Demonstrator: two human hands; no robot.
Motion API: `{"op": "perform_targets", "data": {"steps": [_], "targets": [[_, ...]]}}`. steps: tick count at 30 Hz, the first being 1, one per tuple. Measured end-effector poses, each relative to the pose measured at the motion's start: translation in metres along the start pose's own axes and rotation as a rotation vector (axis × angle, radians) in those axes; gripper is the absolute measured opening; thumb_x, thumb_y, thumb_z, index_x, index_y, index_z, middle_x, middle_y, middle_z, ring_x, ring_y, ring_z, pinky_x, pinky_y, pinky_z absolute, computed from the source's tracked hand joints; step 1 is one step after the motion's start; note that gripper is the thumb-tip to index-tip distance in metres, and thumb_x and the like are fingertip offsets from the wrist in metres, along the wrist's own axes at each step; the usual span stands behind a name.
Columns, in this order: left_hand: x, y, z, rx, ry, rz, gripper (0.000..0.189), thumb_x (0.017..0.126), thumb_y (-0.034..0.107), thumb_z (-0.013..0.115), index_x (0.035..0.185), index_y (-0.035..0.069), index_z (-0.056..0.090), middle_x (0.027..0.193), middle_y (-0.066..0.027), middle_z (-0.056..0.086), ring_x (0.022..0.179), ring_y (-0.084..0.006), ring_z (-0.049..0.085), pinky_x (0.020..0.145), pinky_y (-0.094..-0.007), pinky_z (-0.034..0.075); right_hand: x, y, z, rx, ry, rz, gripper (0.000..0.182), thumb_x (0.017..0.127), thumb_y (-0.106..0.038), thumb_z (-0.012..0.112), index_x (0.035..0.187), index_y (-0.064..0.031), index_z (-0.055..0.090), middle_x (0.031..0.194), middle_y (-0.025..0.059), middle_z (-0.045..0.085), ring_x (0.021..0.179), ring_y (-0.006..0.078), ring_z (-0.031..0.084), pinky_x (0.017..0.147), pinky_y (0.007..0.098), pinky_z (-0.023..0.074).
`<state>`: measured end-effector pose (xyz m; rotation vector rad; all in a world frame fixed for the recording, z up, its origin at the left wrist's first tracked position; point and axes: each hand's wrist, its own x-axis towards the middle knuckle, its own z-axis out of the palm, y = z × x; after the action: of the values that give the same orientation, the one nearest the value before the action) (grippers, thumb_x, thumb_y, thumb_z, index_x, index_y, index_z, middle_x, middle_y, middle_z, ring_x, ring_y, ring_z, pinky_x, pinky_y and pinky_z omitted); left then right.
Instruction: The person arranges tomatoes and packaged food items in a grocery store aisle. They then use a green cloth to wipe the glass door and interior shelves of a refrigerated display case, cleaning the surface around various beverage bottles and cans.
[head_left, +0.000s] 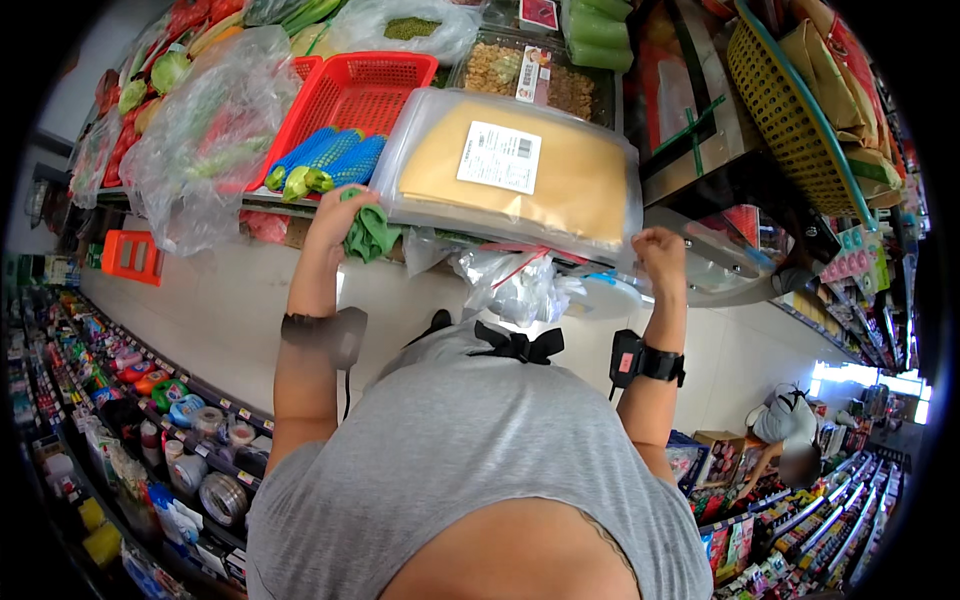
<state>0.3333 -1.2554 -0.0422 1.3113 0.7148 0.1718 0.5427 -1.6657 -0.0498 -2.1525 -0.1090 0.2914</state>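
Observation:
My left hand (341, 215) is closed around a green cloth (370, 230) that hangs at the shelf's front edge, beside the left end of a clear plastic container (510, 172). Flat yellow sheets, seemingly tofu skin, fill that container, with a printed label on top. My right hand (661, 251) is at the container's right front corner, fingers curled; whether they grip its rim cannot be made out. Behind my left hand, vegetables in blue netting (330, 161) lie in a red plastic basket (375, 86).
Clear plastic bags (210, 135) cover produce at the left. A tray of brown crumbly food (540, 79) stands behind the container. Bunched plastic bags (514, 281) hang in front. At the right are a yellow basket (795, 120) and a metal-framed machine (705, 165). Another person (787, 424) bends beside the lower-right shelves.

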Motion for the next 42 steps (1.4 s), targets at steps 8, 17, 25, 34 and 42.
{"op": "perform_targets", "data": {"steps": [8, 17, 25, 34, 42], "targets": [[0.013, 0.035, 0.008, -0.03, -0.013, -0.012, 0.01, 0.078, 0.014, 0.064, 0.078, 0.004, 0.06, 0.072, -0.0043, 0.06, 0.061, -0.0127, 0.058, 0.055, -0.0252, 0.045, 0.006, -0.037, 0.003, 0.334, 0.074, -0.011, 0.003, 0.073, -0.004, 0.06, 0.073, -0.0014, 0.059, 0.057, -0.0016, 0.051, 0.047, 0.0052, 0.045, 0.042, 0.0205, 0.0331], [0.024, 0.002, -0.001, 0.219, 0.016, -0.02, 0.012, 0.076, 0.013, 0.063, 0.073, 0.001, 0.061, 0.067, -0.0035, 0.059, 0.06, -0.0123, 0.056, 0.054, -0.0243, 0.043, 0.016, -0.004, 0.018, 0.099, 0.196, -0.033, 0.005, 0.075, -0.006, 0.061, 0.073, -0.0021, 0.058, 0.056, -0.0021, 0.049, 0.046, 0.0057, 0.042, 0.043, 0.0206, 0.0321], [0.021, 0.005, 0.004, 0.092, 0.089, -0.039, 0.011, 0.075, 0.01, 0.064, 0.083, 0.002, 0.061, 0.075, -0.0059, 0.061, 0.065, -0.0145, 0.06, 0.059, -0.0264, 0.048, 0.012, 0.0, 0.018, -0.045, 0.179, 0.056, 0.022, 0.071, -0.021, 0.067, 0.074, 0.0, 0.064, 0.06, 0.0054, 0.06, 0.056, 0.0127, 0.056, 0.055, 0.0266, 0.0434], [0.037, 0.017, -0.005, -0.041, -0.104, -0.151, 0.018, 0.077, 0.009, 0.064, 0.092, 0.001, 0.061, 0.075, -0.0073, 0.061, 0.065, -0.0165, 0.061, 0.059, -0.0287, 0.05, 0.003, -0.003, 0.018, -0.177, 0.195, 0.088, 0.031, 0.074, -0.03, 0.065, 0.08, 0.0003, 0.065, 0.067, 0.0122, 0.064, 0.063, 0.0211, 0.061, 0.06, 0.0315, 0.0456], [0.034, 0.041, 0.006, -0.114, -0.152, -0.132, 0.015, 0.079, 0.01, 0.063, 0.091, 0.002, 0.059, 0.071, -0.0046, 0.059, 0.06, -0.0151, 0.059, 0.055, -0.0278, 0.049, -0.005, -0.019, 0.018, 0.274, -0.008, 0.21, 0.034, 0.078, -0.032, 0.064, 0.062, -0.0037, 0.053, 0.052, 0.0009, 0.047, 0.042, 0.0091, 0.04, 0.041, 0.0237, 0.0289]]}}
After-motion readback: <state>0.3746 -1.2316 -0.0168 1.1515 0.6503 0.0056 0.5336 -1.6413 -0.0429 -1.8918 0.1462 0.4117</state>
